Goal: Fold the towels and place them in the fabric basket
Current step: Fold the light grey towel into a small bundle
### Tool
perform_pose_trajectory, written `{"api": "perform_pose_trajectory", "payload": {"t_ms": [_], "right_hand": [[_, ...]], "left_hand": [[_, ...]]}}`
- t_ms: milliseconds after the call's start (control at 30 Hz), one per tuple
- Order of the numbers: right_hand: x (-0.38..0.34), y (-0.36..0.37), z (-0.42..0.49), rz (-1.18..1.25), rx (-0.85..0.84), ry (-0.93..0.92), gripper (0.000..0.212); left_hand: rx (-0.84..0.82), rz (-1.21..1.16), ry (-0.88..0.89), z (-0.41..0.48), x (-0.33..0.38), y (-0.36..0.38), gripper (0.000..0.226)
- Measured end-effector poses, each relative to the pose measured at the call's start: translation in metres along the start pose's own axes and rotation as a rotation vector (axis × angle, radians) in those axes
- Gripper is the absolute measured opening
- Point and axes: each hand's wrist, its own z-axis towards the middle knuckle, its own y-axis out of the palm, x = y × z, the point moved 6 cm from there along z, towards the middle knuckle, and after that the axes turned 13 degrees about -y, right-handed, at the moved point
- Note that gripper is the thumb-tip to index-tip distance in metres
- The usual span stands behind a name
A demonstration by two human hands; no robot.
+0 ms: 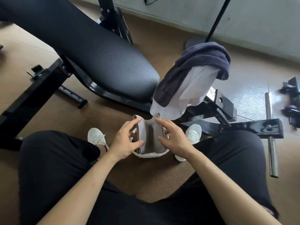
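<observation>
- The left hand [125,141] grasps the grey towel [151,137] by its left folded edge, with the thumb across the face and the fingers curled round behind.
- The right hand [174,138] is released, its fingers spread and loosely bent. The index tip touches the towel's upper right edge and the thumb lies by its right side.
- The grey towel stands folded inside the fabric basket [150,155], with its two top corners poking above the rim. Only the basket's white near rim shows.
- A white shoe [97,137] stands close on either side of the basket. On the near side, bare brown floor lies open between the knees.
- Just beyond the basket hangs a white towel [193,90], its lower edge nearly over the far rim. A dark blue towel [203,62] is draped over it.
- Beyond the basket to the left sits the black bench pad [113,62]. Well off to the basket's right, a steel bar [270,135] crosses the floor.
</observation>
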Motion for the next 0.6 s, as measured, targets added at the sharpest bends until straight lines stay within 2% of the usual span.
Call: {"api": "perform_pose_trajectory", "payload": {"t_ms": [333, 600], "right_hand": [[-0.011, 0.024, -0.001, 0.033, -0.034, -0.035, 0.073], [-0.008, 0.026, 0.002, -0.036, -0.006, -0.039, 0.074]], "left_hand": [[-0.049, -0.015, -0.018, -0.008, 0.005, 0.014, 0.088], [0.026, -0.009, 0.038, -0.011, 0.011, 0.015, 0.085]]}}
